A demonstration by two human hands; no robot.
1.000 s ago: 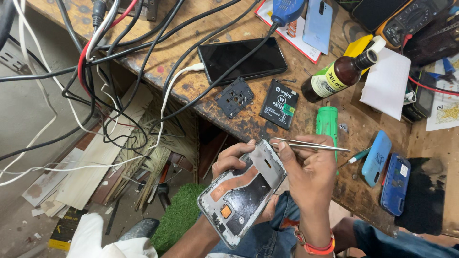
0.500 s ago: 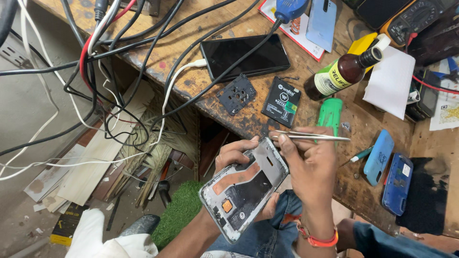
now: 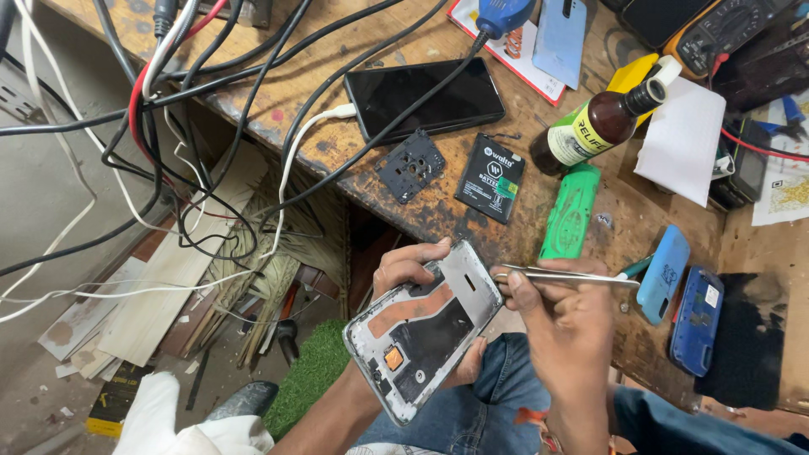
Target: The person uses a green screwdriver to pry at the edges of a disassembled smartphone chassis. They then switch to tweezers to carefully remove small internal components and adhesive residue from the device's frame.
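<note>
Nearest the camera, above a denim-clad lap, the left hand (image 3: pixel 413 274) grips an opened phone frame (image 3: pixel 424 329) from beneath, thumb curled over its upper edge and fingertips showing under the lower right edge. The frame is a grey metal housing with scuffed edges, a dark inner plate, a copper-coloured strip across the middle and a small orange square near the lower end; its long axis runs diagonally from lower left up to upper right. The right hand (image 3: pixel 563 333) is closed around a pair of slim steel tweezers (image 3: pixel 560 275), which lie nearly level, the rear end pointing right and the tips pointing left, just at the frame's upper right corner. So the frame lies directly left of the right hand, with the tweezer tips meeting or nearly meeting its edge; real contact cannot be made out. Beyond the hands is a worn, stained wooden workbench (image 3: pixel 438 206). On it sit a green plastic tool handle (image 3: pixel 571 211), a light blue phone cover (image 3: pixel 663 274) and a darker blue phone shell (image 3: pixel 696 320) to the right. Farther back lie a flat black battery (image 3: pixel 490 178), a small perforated black plate (image 3: pixel 410 165), a brown glass bottle (image 3: pixel 602 126) on its side, and a glossy black smartphone (image 3: pixel 424 99) crossed by black cables (image 3: pixel 253 93).
</note>
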